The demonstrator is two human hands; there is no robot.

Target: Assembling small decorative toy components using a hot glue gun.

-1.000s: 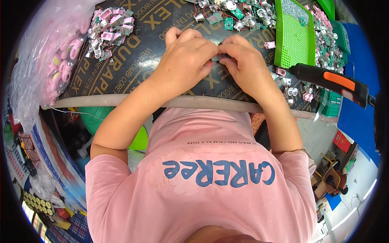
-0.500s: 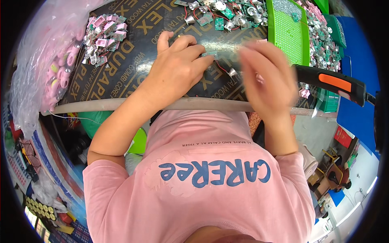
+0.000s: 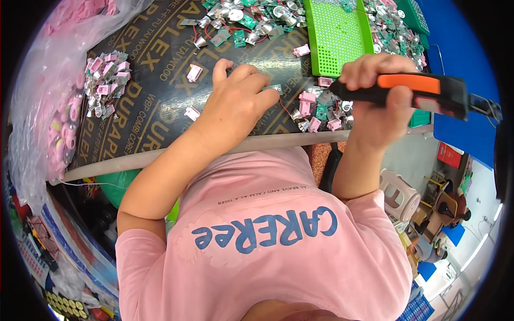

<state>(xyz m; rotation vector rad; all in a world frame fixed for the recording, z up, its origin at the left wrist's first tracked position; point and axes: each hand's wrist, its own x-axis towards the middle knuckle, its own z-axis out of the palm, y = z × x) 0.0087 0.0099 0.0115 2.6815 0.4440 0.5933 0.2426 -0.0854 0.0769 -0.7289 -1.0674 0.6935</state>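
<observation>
A small green circuit board (image 3: 276,89) is pinched between the fingertips of my left hand (image 3: 235,101), low over the dark board table. From it a red wire runs to a silver reflector cup (image 3: 296,114). My right hand (image 3: 375,91) is closed around a black tool with an orange panel (image 3: 409,82), shaped like an electric screwdriver. Its blunt left end points at the work area; no tip can be made out. Beneath that end lies a small heap of pink housings (image 3: 306,102), green boards and reflector cups. Two loose pink housings (image 3: 194,73) lie beside my left hand.
Wired boards with reflector cups (image 3: 251,21) spread along the far side. A green perforated tray (image 3: 337,43) stands right of them, with more parts (image 3: 393,32) beyond. At left are a heap of pink assemblies (image 3: 107,80) and a plastic bag (image 3: 48,96) of pink pieces.
My right hand has moved up and right from the work area and closed around the tool, which now sits further left. My left hand still pinches the circuit board. The whole view has shifted.
</observation>
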